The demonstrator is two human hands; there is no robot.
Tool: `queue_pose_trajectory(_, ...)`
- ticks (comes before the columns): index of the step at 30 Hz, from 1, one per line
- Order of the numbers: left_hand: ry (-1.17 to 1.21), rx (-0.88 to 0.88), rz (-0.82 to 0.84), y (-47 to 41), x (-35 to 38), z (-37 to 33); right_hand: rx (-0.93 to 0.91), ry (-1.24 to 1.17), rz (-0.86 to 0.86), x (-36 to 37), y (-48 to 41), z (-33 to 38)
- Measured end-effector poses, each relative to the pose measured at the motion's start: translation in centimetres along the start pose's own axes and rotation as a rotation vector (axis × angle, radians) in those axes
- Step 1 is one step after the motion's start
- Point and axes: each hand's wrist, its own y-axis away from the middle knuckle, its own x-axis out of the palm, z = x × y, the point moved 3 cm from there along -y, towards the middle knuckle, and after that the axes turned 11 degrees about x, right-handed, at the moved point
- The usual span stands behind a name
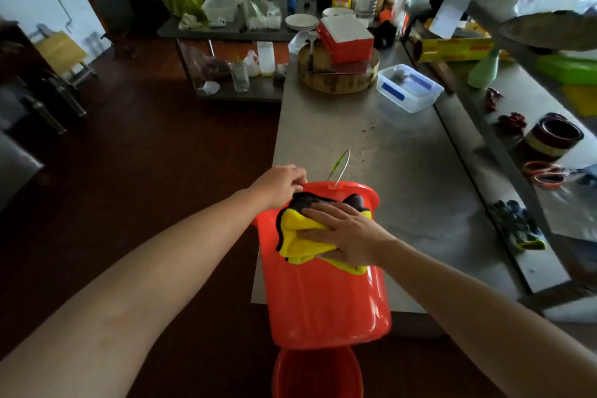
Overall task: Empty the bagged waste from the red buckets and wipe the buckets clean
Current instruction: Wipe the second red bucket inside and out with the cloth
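At the near edge of the grey steel table, the left hand curls its fingers over the rim of a tipped red plastic bucket at ten o'clock. At the tipped bucket's six o'clock sits a second red bucket. The right hand, fingers straight, presses a yellow-and-black microfibre cloth against the tipped bucket's wall.

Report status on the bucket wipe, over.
Left hand gripping red bucket rim. Right hand flat, pressing yellow cloth on its outer wall. Second bucket below; nothing blocking.

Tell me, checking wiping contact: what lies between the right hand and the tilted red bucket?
A yellow cloth, under the right hand against the tilted red bucket; head view.
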Motion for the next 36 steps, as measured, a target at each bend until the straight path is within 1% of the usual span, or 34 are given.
queue_pose_trajectory(4, 0.017, -0.015, 0.045, -0.2, -0.7, 0.5, 0.026, -0.003, 0.004, -0.4, -1.6, -0.5)
queue_pose_trajectory(8, 0.039, -0.035, 0.051, 0.2, -0.9, 0.8, 0.022, -0.032, 0.004, 0.6, 1.4, 2.1)
queue_pose_trajectory(11, 0.069, -0.07, 0.032, 0.9, -0.6, 1.1, -0.052, 0.006, 0.005, 2.2, 5.3, 5.0)
queue_pose_trajectory(13, 0.083, -0.085, 0.025, 1.2, -0.4, 1.2, -0.111, -0.011, -0.001, 3.4, 8.4, 6.9)
queue_pose_trajectory(16, 0.082, -0.092, 0.017, 1.5, -0.4, 1.4, -0.259, 0.048, 0.001, 5.2, 12.1, 8.8)
queue_pose_trajectory(18, 0.073, -0.093, 0.006, 1.7, -0.3, 1.5, -0.321, 0.095, 0.015, 5.6, 12.7, 8.7)
queue_pose_trajectory(20, 0.07, -0.093, -0.006, 1.9, -0.2, 1.8, -0.327, 0.079, 0.021, 5.1, 11.6, 7.8)
queue_pose_trajectory(22, 0.077, -0.088, -0.021, 2.1, -0.1, 2.1, -0.273, 0.05, 0.009, 3.9, 9.2, 6.4)
queue_pose_trajectory(27, 0.065, -0.07, -0.045, 2.6, -0.4, 2.8, 0.063, -0.165, -0.099, 0.5, 2.3, 0.5)
queue_pose_trajectory(29, 0.069, -0.069, -0.059, 2.9, -0.4, 3.1, 0.143, -0.216, -0.086, -0.2, 0.7, -1.0)
queue_pose_trajectory(31, 0.074, -0.074, -0.076, 3.2, -0.4, 3.6, 0.175, -0.232, -0.086, -0.1, 0.1, -0.7)
queue_pose_trajectory(34, 0.082, -0.091, -0.084, 3.4, -0.3, 4.0, 0.206, -0.209, -0.129, 1.2, 1.6, 1.2)
queue_pose_trajectory(36, 0.085, -0.104, -0.081, 3.6, -0.1, 4.0, 0.166, -0.203, -0.135, 2.4, 3.9, 2.7)
